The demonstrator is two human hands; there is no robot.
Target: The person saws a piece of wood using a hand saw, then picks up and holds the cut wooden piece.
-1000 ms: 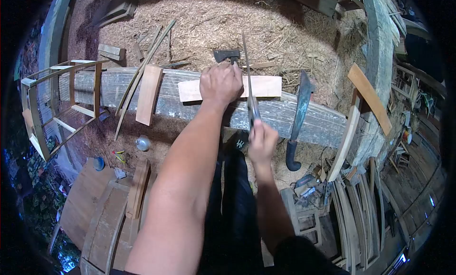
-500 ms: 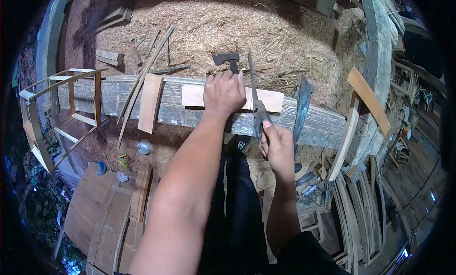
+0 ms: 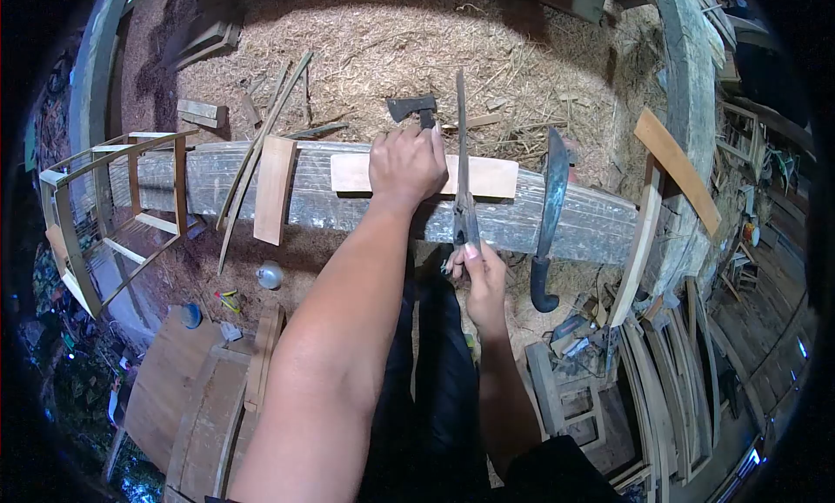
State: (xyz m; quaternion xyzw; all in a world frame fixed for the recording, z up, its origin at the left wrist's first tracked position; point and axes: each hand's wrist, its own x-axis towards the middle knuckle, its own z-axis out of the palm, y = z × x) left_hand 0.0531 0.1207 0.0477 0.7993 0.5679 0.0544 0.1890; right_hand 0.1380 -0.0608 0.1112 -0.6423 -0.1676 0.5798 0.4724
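Note:
My left hand (image 3: 405, 162) is closed over the far edge of a pale wooden board (image 3: 493, 179), holding it down across a weathered timber beam (image 3: 339, 214). In my right hand (image 3: 481, 281) is the handle of a handsaw (image 3: 463, 151). Seen nearly edge-on, its narrow blade crosses the board just right of my left hand and points away from me. Whether the teeth have cut into the wood, I cannot tell. An axe (image 3: 411, 108) lies beyond my left hand, its handle partly hidden. To the right, a machete (image 3: 554, 190) rests across the beam, its dark handle towards me.
Another board (image 3: 276, 190) and thin wooden strips (image 3: 261, 142) lie across the beam at left. A slatted wooden frame (image 3: 178, 186) stands at the left end. A curved plank (image 3: 677, 171) leans at the right post. Wood shavings (image 3: 348, 51) cover the ground.
My right hand and the saw have shifted left, and the blade now points straighter away from me. The machete's handle has come into sight. My left hand stays on the board.

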